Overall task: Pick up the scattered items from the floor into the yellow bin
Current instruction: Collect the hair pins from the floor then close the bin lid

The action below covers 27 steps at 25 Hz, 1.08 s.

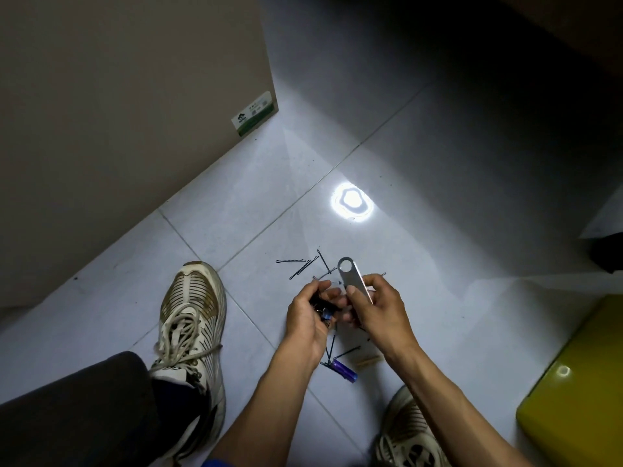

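Observation:
My right hand point(381, 308) pinches a flat metal wrench point(352, 278) with a round hole at its far end, held just above the floor. My left hand point(308, 318) curls around a small bundle of dark items point(324, 310), one with a bluish end. Black hairpins point(300, 266) lie scattered on the grey tiles beyond both hands. More hairpins, a purple battery point(344, 369) and a small wooden clip point(369, 360) lie below my wrists. The yellow bin point(573, 392) stands at the right edge, partly cut off.
My two sneakers stand on the floor, one at the left point(192, 318) and one at the bottom right point(409, 436). A beige cabinet point(135, 112) fills the upper left. A bright light reflection point(351, 203) glares on the tiles. A dark object point(610, 254) sits at the right edge.

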Each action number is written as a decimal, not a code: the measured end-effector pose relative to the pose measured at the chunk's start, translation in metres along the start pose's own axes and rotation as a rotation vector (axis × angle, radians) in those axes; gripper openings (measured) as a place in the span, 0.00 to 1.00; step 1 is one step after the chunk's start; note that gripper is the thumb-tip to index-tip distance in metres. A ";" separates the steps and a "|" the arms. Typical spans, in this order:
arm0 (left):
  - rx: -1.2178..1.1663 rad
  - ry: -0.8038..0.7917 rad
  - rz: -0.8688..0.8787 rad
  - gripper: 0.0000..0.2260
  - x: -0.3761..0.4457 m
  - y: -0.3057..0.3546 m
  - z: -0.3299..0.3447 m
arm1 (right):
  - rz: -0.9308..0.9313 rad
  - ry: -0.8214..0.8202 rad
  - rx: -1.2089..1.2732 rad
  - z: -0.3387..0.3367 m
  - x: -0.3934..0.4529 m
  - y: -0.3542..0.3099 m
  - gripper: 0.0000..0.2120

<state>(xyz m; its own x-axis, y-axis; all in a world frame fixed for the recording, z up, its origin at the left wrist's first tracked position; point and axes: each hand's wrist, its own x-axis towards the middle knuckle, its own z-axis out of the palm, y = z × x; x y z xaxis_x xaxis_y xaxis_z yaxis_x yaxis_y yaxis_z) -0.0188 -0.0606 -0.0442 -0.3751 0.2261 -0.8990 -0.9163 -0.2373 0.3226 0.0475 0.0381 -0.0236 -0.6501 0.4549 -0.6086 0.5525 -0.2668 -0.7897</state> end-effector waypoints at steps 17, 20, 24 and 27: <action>0.116 -0.068 0.087 0.11 -0.055 0.003 0.065 | -0.115 0.155 -0.007 -0.032 -0.032 -0.038 0.06; 0.211 -0.182 0.095 0.13 -0.082 -0.008 0.105 | -0.161 0.291 0.136 -0.068 -0.057 -0.060 0.11; 0.372 -0.462 0.053 0.14 -0.149 -0.062 0.189 | -0.292 0.536 0.294 -0.161 -0.120 -0.085 0.11; 0.500 -0.639 -0.036 0.14 -0.203 -0.126 0.247 | -0.356 0.783 0.378 -0.234 -0.173 -0.075 0.10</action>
<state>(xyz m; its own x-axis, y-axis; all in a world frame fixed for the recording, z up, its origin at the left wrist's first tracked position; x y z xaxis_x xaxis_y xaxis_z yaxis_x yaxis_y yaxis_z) 0.1380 0.1569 0.1707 -0.2133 0.7572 -0.6174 -0.8268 0.1967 0.5269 0.2406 0.1786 0.1593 -0.1367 0.9682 -0.2094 0.0928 -0.1980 -0.9758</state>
